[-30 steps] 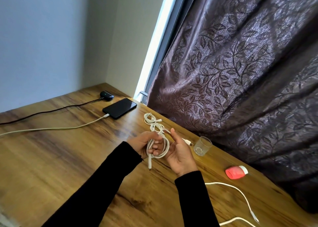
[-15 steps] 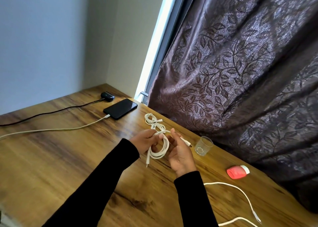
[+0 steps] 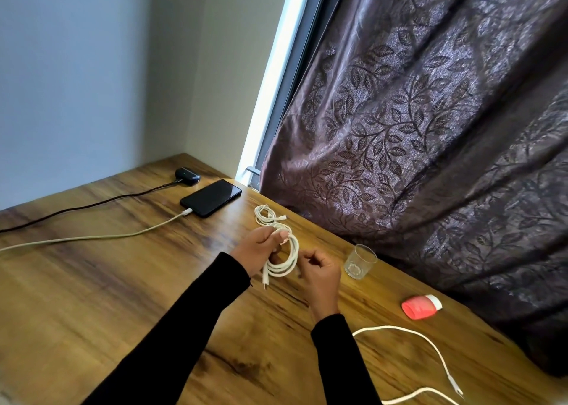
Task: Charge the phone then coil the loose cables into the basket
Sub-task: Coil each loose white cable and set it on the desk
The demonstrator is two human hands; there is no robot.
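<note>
Upper left of the surface point(image 3: 92, 281): phone point(image 3: 211, 197) lay with white charging cable point(image 3: 92, 238) plugged in. Frame centre: left hand point(image 3: 261, 251) gripped coiled white cable point(image 3: 284, 260); right hand point(image 3: 319, 274), fingers curled, pinched that coil's edge. Lower right: loose white cable point(image 3: 430, 346) lay on the wood.

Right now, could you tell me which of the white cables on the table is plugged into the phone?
The long white cable running in from the left edge: its plug sits in the black phone. The small coil and the loose cable lie unconnected; another is in the hands.
</note>
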